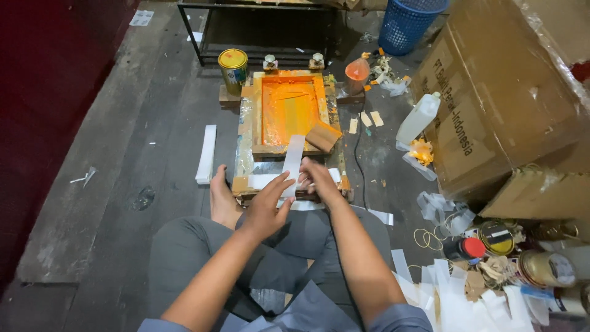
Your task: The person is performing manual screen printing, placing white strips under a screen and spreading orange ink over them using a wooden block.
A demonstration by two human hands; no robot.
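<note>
Setting: a person sits cross-legged on a dark plank floor, head camera looking down over both forearms.
Left hand: open and flat, fingers spread, palm down at the near edge of the printing frame, fingertips touching a white strip; it grips nothing.
Right hand: fingers curled at the lower end of the white strip, apparently pinching or pressing it; the exact grip is hidden by the knuckles.
White strip: a narrow white plastic piece lying on the near rail of the frame. Its long axis runs away from the person, the far end pointing toward the orange screen, the near end under the fingers.
Cross strip: a second white piece lies left to right along the near rail, at right angles to the first.
Printing frame: a wooden screen frame, mesh coated in orange ink, long axis running away from the person.
Squeegee: a wooden block resting tilted on the frame's near right corner.
Bare foot: just left of the frame.
Ink tin: yellow-lidded, upright beyond the frame's far left corner.
Loose white strip: on the floor left of the frame, lengthwise away from the person.
White plastic bottle: leaning against a cardboard box on the right.
Blue basket: at the far right.
</note>
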